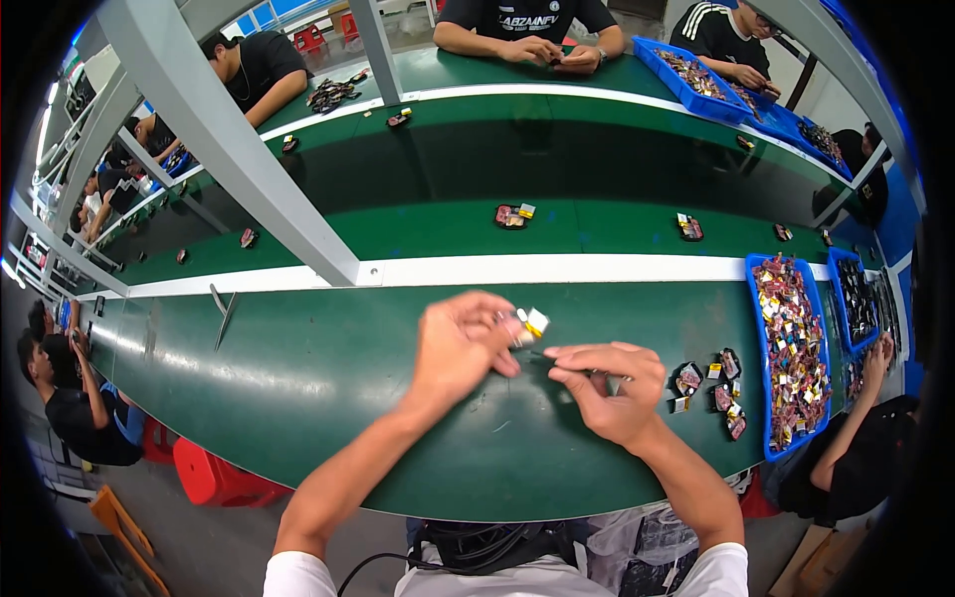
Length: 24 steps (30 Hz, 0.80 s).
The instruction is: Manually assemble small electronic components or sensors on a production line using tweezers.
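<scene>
While hovering over the bench's (328,398) near edge, left hand (458,348) gripping a small component (527,324), right hand (607,383) pinching a thin tool (542,354)

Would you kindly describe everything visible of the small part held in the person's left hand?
The small flat part with a white and yellow end is pinched between the fingertips of the left hand, above the green table surface. Only its pale end with a yellow patch shows; the fingers hide the rest. The right hand holds a thin dark tool pointed toward it; whether they touch is unclear.
</scene>
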### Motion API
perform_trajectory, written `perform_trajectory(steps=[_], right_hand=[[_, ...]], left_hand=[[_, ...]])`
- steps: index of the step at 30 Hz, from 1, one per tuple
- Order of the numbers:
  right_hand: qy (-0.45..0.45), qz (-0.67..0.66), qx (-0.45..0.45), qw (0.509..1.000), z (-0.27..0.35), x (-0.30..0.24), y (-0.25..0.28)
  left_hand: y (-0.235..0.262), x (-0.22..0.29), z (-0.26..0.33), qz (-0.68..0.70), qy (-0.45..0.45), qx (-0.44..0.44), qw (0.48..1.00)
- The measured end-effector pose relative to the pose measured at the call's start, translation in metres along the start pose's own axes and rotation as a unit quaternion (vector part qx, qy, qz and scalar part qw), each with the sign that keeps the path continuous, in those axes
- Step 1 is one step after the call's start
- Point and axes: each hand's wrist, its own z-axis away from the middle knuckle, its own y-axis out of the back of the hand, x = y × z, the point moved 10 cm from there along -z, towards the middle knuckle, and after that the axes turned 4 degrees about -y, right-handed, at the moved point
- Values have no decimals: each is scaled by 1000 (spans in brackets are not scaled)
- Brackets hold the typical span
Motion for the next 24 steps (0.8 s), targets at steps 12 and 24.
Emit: perform_trajectory(steps=[12,24], right_hand=[[-46,-12,95,994,-1,22,24],[-68,-35,84,993,0,25,16]], left_hand=[[127,60,-124,-479,-107,316,812],[63,18,-164,-355,-61,86,929]])
